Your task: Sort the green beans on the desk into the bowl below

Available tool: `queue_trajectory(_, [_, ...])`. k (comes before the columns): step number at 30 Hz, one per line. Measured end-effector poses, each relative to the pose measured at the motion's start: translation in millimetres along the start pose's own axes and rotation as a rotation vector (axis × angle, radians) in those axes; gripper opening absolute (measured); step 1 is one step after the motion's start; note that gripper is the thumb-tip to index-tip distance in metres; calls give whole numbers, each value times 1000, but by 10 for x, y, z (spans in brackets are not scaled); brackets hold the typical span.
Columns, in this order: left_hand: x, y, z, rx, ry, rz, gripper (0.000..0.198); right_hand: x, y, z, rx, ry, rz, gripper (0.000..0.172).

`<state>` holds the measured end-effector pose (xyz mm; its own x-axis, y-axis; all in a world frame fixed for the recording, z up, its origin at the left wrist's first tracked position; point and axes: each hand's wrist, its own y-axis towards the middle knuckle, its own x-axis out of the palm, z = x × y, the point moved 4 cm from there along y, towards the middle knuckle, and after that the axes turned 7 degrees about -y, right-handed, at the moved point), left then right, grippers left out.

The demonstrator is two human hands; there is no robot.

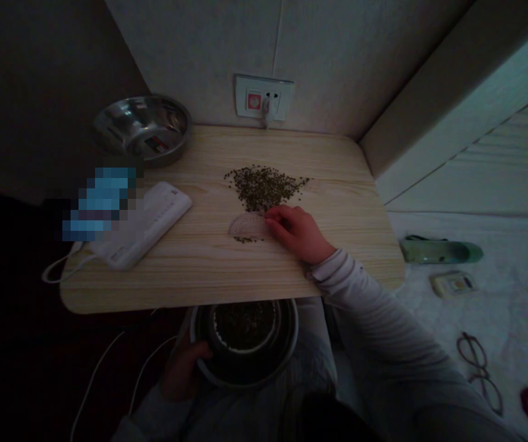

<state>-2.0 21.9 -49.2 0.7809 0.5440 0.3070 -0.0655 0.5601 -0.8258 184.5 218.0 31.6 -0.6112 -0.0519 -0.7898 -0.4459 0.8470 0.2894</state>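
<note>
Small dark green beans (264, 186) lie scattered in a loose heap on the wooden table (199, 276). My right hand (298, 232) pinches one end of a clear half-round protractor (248, 226), which rests at the near side of the heap. A few beans sit along its near edge. Below the table's front edge, my left hand (185, 368) grips the left rim of a round bowl (290, 353) at my lap. Inside it is a smaller round container (220, 344) with a pale rim and dark contents that I cannot make out.
A steel basin (172, 147) stands at the back left. In front of it lie a white power bank-like box (153, 224) and a blurred-out screen (100, 202). A wall socket (280, 98) is behind the table. Glasses (473, 350) and a green bottle (443, 252) lie on white cloth at right.
</note>
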Motion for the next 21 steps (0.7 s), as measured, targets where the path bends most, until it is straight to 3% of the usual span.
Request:
queue_trajectory(11, [17,10,-10,-20,-8,-31,19,11,-144,-160,-80,-4,-100,19])
queue_trajectory(21, [24,14,-2,13,20,-67,16,-18,-161,-129,-3,101,-70,18])
